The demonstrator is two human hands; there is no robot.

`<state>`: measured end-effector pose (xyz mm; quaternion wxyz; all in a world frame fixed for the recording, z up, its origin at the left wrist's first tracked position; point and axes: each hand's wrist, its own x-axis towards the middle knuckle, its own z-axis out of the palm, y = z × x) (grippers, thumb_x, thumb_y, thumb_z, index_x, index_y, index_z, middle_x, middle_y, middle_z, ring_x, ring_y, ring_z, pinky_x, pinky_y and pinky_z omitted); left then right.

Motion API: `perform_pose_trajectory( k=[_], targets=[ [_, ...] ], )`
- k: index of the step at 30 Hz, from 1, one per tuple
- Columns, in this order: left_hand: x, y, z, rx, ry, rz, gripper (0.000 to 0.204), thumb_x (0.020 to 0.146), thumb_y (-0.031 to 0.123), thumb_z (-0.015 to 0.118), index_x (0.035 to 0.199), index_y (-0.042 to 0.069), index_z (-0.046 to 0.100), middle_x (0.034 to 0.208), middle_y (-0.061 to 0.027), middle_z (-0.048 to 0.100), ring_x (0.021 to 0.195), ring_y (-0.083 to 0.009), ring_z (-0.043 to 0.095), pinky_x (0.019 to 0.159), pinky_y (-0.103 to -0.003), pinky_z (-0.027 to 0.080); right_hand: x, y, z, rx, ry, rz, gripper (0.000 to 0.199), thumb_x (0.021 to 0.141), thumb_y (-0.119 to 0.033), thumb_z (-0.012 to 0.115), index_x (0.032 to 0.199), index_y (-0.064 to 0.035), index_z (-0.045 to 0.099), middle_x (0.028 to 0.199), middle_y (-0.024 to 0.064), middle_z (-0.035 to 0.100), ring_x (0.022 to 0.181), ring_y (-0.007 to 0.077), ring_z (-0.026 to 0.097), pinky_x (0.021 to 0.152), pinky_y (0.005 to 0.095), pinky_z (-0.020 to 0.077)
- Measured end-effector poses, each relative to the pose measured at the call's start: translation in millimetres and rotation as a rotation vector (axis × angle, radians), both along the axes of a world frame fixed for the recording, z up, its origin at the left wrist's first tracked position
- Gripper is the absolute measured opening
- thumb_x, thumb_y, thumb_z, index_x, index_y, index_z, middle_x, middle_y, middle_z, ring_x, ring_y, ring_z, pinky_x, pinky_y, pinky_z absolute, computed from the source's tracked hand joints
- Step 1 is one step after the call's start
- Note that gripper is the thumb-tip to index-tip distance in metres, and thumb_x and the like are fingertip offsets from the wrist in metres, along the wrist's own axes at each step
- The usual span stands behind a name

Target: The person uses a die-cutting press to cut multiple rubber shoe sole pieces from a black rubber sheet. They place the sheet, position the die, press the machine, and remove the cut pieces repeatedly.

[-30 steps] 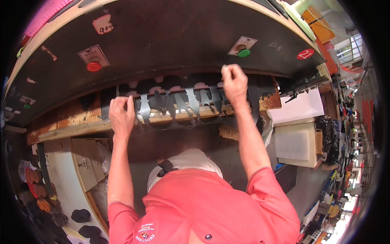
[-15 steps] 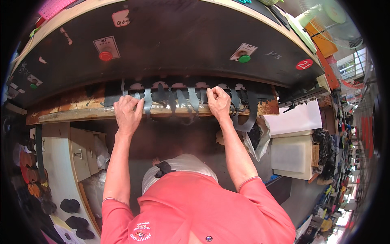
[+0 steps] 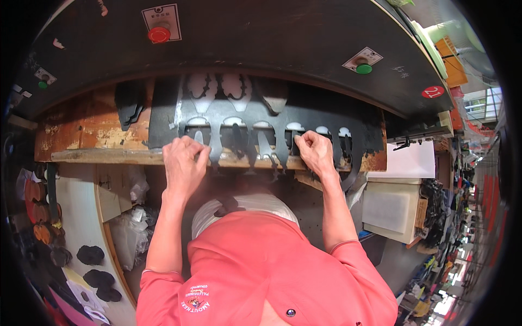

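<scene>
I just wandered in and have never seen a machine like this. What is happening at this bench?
A person in a red shirt grips a dark sheet full of sole-shaped cut-outs, lying on a worn wooden board under a big dark press head. The left hand and the right hand are both closed on the sheet's near edge, at the front of the board. Red and green buttons sit on the press head above.

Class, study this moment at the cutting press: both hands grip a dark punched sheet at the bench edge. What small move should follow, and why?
Probably a short, even pull of the dark sheet toward the body. The left hand and right hand both grip its near edge at the wooden bench edge, while its far part, already full of cut-out holes, lies under the press head.
</scene>
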<state>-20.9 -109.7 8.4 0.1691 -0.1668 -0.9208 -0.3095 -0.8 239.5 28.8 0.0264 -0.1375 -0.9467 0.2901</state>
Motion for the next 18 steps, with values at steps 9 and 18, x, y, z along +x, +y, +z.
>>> perform_pose_trajectory(
  k=[9, 18],
  targets=[
    [-86, 67, 14, 0.255, 0.015, -0.216, 0.025, 0.091, 0.008, 0.077, 0.114, -0.001, 0.074, 0.117, -0.0166, 0.073, 0.118, -0.0369, 0.067, 0.1, -0.045, 0.052, -124, -62, 0, 0.131, 0.369, 0.199, 0.076, 0.082, -0.034, 0.087, 0.141, 0.0066, 0.061, 0.148, 0.0299, 0.054, 0.136, 0.0425, 0.055, 0.115, 0.0472, 0.0454],
    [-102, 87, 1, 0.043, -0.102, -0.266, 0.05, 0.09, 0.02, 0.081, 0.135, 0.005, 0.066, 0.143, -0.0148, 0.06, 0.143, -0.0366, 0.049, 0.115, -0.051, 0.037, -128, -40, 5, -0.345, 0.287, 0.129, 0.07, 0.076, -0.013, 0.088, 0.142, -0.0016, 0.066, 0.155, 0.0218, 0.052, 0.142, 0.0342, 0.054, 0.119, 0.0419, 0.043]
  ],
)
